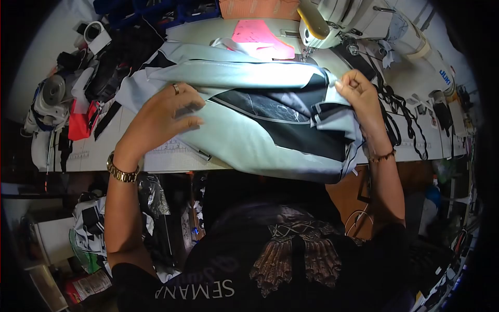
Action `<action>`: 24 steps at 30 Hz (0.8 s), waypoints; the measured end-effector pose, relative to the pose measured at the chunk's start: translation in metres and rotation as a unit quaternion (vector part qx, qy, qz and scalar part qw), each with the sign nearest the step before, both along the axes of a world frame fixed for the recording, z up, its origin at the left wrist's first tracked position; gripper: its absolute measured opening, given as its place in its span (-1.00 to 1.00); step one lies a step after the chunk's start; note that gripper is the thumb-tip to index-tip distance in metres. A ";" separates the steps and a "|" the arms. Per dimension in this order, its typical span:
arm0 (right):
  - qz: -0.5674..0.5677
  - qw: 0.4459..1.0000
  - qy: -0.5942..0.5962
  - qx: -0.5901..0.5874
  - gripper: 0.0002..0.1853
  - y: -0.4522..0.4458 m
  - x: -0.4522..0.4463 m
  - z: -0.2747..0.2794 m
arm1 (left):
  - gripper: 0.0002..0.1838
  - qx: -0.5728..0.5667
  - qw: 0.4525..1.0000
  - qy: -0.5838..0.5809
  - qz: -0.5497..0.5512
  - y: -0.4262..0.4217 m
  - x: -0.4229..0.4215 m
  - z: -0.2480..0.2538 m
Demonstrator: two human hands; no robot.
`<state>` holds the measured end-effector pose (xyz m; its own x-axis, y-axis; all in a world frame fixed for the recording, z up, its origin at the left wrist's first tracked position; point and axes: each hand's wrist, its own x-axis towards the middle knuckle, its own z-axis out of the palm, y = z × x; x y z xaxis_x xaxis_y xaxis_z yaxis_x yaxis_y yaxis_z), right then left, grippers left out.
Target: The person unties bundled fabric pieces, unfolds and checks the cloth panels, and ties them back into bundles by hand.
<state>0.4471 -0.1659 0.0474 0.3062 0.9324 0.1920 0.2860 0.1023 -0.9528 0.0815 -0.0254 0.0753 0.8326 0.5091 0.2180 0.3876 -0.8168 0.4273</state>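
A light grey and black garment (234, 138) lies bunched across the table in front of me, with a dark marbled panel showing in its middle. My left hand (169, 112), with a ring and a gold watch at the wrist, is over the garment's left part. Its fingers are loosely bent, thumb apart, gripping nothing. At the other end my right hand (359, 94) pinches the garment's upper right edge between thumb and fingers. The fabric folds over itself below this hand, so part of the garment is hidden.
Behind the garment stands a sewing machine (332, 26) with its lamp lit, beside a pink fabric piece (254, 35). Black straps (410, 117) lie at right. Dark cloth and a tape roll (94, 32) crowd the left. A printed ruler (163, 148) runs along the table's front.
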 end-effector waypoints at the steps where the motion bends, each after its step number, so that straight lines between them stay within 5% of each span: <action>1: -0.018 0.999 0.027 0.024 -0.84 0.005 0.001 -0.002 | -0.67 0.020 1.000 -0.008 -0.012 0.000 0.000 -0.005; 7: -0.020 0.993 0.106 0.038 -0.84 0.014 0.015 -0.014 | -0.62 0.197 0.980 -0.003 0.032 0.014 0.016 -0.004; 14: -0.036 0.991 0.116 0.051 -0.90 0.012 0.010 -0.015 | -0.86 0.057 0.998 0.011 0.023 0.054 0.032 0.006; 18: 0.005 0.993 0.113 0.043 -0.85 0.006 0.009 -0.009 | -0.83 0.008 0.996 0.086 -0.014 0.061 0.031 0.019; 21: 0.086 0.995 0.016 0.041 -0.86 -0.007 -0.005 0.004 | -0.81 0.030 0.996 -0.078 0.015 0.053 0.041 0.006; 24: 0.143 0.988 -0.045 0.024 -0.91 -0.010 -0.009 0.002 | -0.76 0.011 0.994 -0.080 0.075 0.051 0.045 -0.002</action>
